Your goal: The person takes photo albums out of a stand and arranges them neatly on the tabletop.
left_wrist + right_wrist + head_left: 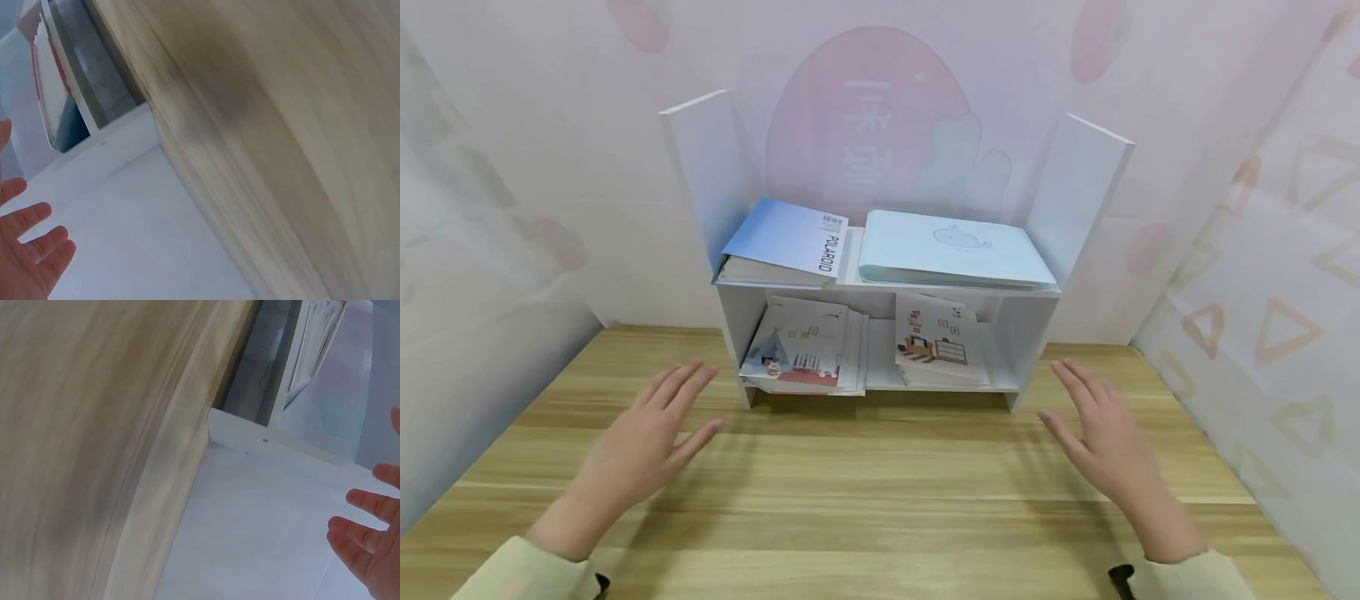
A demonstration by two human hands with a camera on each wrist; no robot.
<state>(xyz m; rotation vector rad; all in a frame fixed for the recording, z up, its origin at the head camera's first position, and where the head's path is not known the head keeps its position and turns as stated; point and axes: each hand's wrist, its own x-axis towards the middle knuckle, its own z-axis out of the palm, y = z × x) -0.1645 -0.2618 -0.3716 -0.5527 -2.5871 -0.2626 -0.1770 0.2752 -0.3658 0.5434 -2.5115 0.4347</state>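
Observation:
A white two-tier shelf [940, 293] stands on the wooden table, with a tall panel at each side. On its upper board lie a blue POLAROID album [786, 237] at left and a pale blue album with a whale [955, 248] at right. Below, a stack of illustrated booklets [801, 346] lies at left and a smaller stack [936, 342] at right. My left hand [643, 433] hovers left of the shelf, fingers extended and holding nothing. Opposite it, my right hand [1101, 437] hovers to the right, fingers likewise extended and touching nothing.
The wood-grain tabletop [880, 492] spreads in front of the shelf and to both sides. Behind it hangs a printed cloth backdrop [880, 108], and a patterned cloth [1262, 333] borders the table at right.

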